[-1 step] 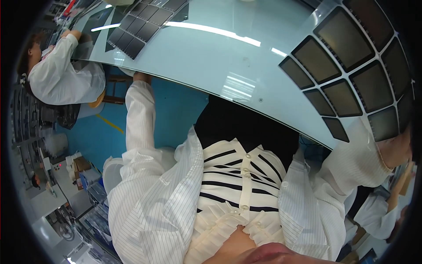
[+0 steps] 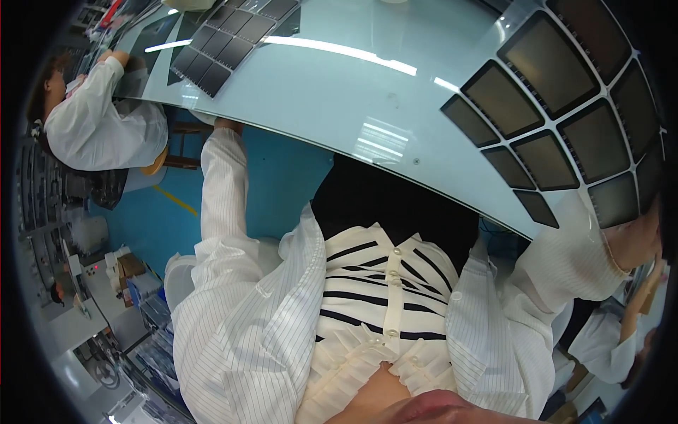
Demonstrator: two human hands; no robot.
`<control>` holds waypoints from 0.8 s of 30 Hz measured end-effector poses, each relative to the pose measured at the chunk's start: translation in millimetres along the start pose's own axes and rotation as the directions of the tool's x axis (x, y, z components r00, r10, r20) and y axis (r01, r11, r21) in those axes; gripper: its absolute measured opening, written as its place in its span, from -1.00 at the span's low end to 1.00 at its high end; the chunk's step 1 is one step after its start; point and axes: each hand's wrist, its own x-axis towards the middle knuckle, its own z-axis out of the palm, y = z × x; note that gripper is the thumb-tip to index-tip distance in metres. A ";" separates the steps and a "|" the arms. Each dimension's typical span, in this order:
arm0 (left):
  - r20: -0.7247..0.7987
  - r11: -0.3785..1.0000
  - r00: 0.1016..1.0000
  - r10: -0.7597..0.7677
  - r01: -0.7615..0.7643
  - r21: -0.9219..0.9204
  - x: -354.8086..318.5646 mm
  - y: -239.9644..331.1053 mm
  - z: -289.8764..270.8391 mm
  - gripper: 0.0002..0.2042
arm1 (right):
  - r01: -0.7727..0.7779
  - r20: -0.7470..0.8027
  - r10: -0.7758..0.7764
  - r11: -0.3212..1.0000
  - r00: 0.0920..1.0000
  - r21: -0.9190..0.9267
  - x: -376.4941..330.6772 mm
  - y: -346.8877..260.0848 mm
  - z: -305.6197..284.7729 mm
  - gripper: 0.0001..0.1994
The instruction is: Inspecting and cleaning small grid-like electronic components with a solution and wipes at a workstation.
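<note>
A clear sheet [image 2: 580,185] with rows of dark rectangular panels slants up over the table's right side. My right hand [image 2: 635,239], at the far right, grips its near edge; the fingertips are hidden behind the sheet and by the dark rim of the picture. My left hand [image 2: 228,126] is at the table's front edge on the left, and the edge covers its fingers. Beside it a pale rounded thing [image 2: 202,116] shows in part; I cannot make out whether the hand touches it.
Another sheet of dark panels [image 2: 224,46] lies on the glass-topped table [image 2: 318,92] at the far left. A co-worker in a white coat [image 2: 106,124] sits beyond my left arm, near a wooden stool [image 2: 185,145]. Another person's sleeve [image 2: 604,346] shows at lower right.
The sheet in my right hand has shifted very slightly to the left. My left hand stays at the table edge.
</note>
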 end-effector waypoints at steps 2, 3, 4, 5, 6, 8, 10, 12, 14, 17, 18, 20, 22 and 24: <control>0.136 0.978 0.978 -0.160 0.138 0.156 -20.5 -0.6 15.2 -0.69 | -0.017 -0.005 0.017 1.000 1.000 0.016 -4.4 -1.5 -2.6 -0.77; 0.240 0.931 0.925 -0.295 0.222 0.290 -38.9 -3.3 26.7 -0.67 | -0.024 -0.007 0.024 1.000 1.000 0.015 -6.2 -2.4 -3.4 -0.77; 0.357 0.843 0.814 -0.459 0.272 0.464 -62.4 -4.8 37.4 -0.66 | -0.031 -0.006 0.031 0.999 1.000 0.018 -8.4 -3.3 -3.8 -0.77; 0.467 0.728 0.624 -0.626 0.255 0.636 -88.5 -5.1 49.7 -0.65 | -0.036 -0.010 0.036 0.999 0.999 0.020 -9.7 -4.8 -3.5 -0.77; 0.545 0.632 0.387 -0.744 0.144 0.761 -117.5 -2.7 61.4 -0.63 | -0.042 -0.010 0.042 0.999 0.999 0.024 -11.3 -6.1 -2.7 -0.77; 0.664 0.658 0.055 -0.745 -0.095 0.747 -173.1 15.0 86.7 -0.60 | -0.064 -0.010 0.065 0.997 0.998 0.030 -12.9 -9.8 0.5 -0.78; 0.820 0.798 -0.039 -0.571 -0.260 0.544 -217.8 48.5 113.2 -0.62 | -0.086 -0.003 0.087 0.995 0.996 0.042 -14.3 -13.1 4.8 -0.78; 0.945 0.869 -0.080 -0.316 -0.424 0.255 -255.5 82.5 135.6 -0.68 | -0.120 -0.014 0.121 0.991 0.993 0.055 -15.7 -15.3 8.6 -0.78; 0.997 0.834 0.070 0.024 -0.552 0.018 -286.9 102.5 152.8 -0.64 | -0.109 0.034 0.107 0.994 0.994 0.031 -17.2 -16.1 10.7 -0.78; 0.712 0.368 0.301 0.635 -0.928 0.064 -304.4 102.7 182.7 -0.60 | -0.103 0.072 0.099 0.994 0.992 0.049 -18.6 -13.4 10.7 -0.77; 0.732 0.374 0.245 0.636 -0.927 -0.016 -305.2 99.7 189.8 -0.63 | -0.113 0.110 0.103 0.990 0.989 0.086 -17.8 -12.5 9.7 -0.77; 0.771 0.420 0.177 0.612 -0.899 -0.127 -305.2 89.7 198.8 -0.70 | -0.089 0.189 0.071 0.992 0.979 0.088 -15.0 -7.7 9.0 -0.78; 0.823 0.525 0.205 0.530 -0.841 -0.129 -307.9 80.0 199.7 -0.76 | -0.095 0.245 0.064 0.988 0.967 0.118 -10.4 -1.3 9.5 -0.78; 0.860 0.605 0.225 0.459 -0.788 -0.117 -312.2 73.7 197.5 -0.81 | -0.092 0.001 0.092 0.995 0.996 0.034 -3.8 6.9 11.7 -0.79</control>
